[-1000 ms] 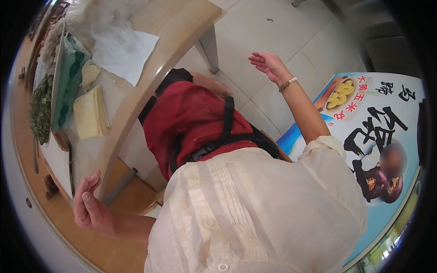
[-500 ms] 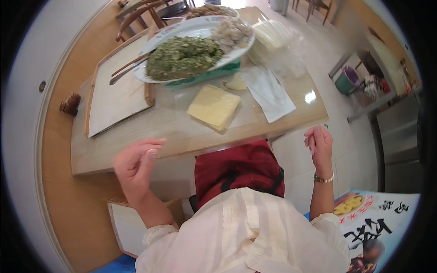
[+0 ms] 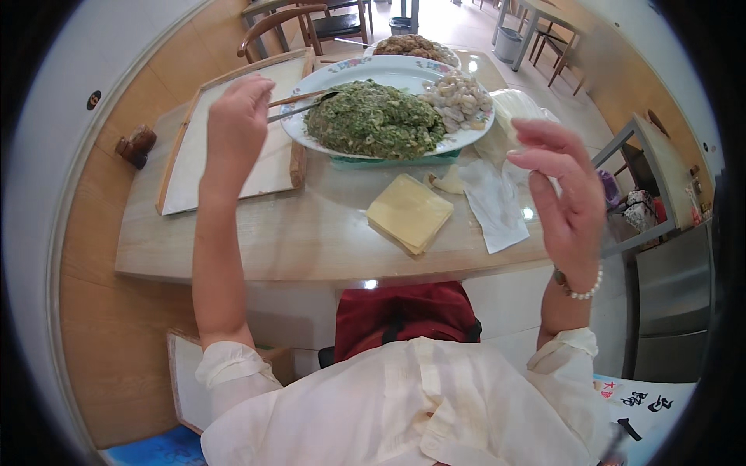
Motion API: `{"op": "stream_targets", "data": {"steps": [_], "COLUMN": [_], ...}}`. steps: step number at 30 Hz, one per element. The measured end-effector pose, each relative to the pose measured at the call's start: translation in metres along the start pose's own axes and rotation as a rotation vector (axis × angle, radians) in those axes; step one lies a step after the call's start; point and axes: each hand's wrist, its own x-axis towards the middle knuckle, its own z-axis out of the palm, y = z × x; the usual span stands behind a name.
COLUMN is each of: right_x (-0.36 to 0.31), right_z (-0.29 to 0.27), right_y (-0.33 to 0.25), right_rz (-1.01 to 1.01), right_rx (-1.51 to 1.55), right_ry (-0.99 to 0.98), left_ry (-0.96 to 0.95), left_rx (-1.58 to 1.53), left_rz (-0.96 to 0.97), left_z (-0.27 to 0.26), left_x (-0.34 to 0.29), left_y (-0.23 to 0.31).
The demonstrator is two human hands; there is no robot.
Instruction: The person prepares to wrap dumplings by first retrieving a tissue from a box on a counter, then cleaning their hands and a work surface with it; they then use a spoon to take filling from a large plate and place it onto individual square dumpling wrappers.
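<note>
My left hand (image 3: 239,116) is raised at the left of the oval plate (image 3: 381,68), over the white board. Its fingers are curled together, and it covers the outer ends of the chopsticks (image 3: 295,99) and a metal utensil handle (image 3: 280,116); whether it grips them is hidden. On the plate lie a green minced filling (image 3: 373,120) and a heap of pale shrimp (image 3: 458,101). My right hand (image 3: 566,198) hovers open, fingers apart, near a white paper sheet (image 3: 497,210). A stack of yellow wrappers (image 3: 409,212) lies on the table, with a folded wrapper piece (image 3: 447,181) beside it.
A wood-framed white board (image 3: 186,171) lies on the table's left. Behind the plate stands a bowl of brown filling (image 3: 416,50). Plastic-wrapped pale sheets (image 3: 517,109) sit at the right, and a green tray (image 3: 388,161) is under the plate. Chairs (image 3: 338,27) stand beyond.
Both hands have moved up and forward over the table, the left toward the utensil handles. My right hand has opened from a loose curl. The view has shifted.
</note>
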Motion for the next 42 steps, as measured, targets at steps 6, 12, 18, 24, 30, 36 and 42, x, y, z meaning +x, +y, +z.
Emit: {"op": "stream_targets", "data": {"steps": [6,12,18,24,30,36,42], "right_x": [0.06,0.083,0.086,0.069,0.057,-0.022,-0.09], "right_z": [-0.007,-0.019,-0.015,-0.031,-0.025,0.054,0.112], "right_y": [-0.033,-0.026,-0.034,-0.02,-0.018,0.028,0.042], "right_rz": [-0.332,-0.388,-0.46,-0.416,-0.329,0.187,0.196], "right_rx": [-0.195,-0.334,-0.29,-0.272,-0.218,0.292,0.125], "right_ry": [-0.14,-0.145,-0.207,-0.261,-0.188,-0.141,-0.265], "left_ry": [-0.491,-0.777,-0.702,-0.312,-0.187,-0.292,-0.346], "left_rx": [-0.146,-0.216,-0.106,0.095,-0.158,-0.445,-0.533], "left_rz": [-0.362,-0.184,0.05,-0.08,-0.145,-0.425,-0.602], "left_z": [0.014,0.065,0.05,-0.025,-0.038,-0.012,0.009], "left_x": [0.037,0.054,0.033,0.053,-0.008,-0.109,-0.136], "left_y": [-0.068,-0.083,-0.117,-0.006,0.072,0.103,0.103]}}
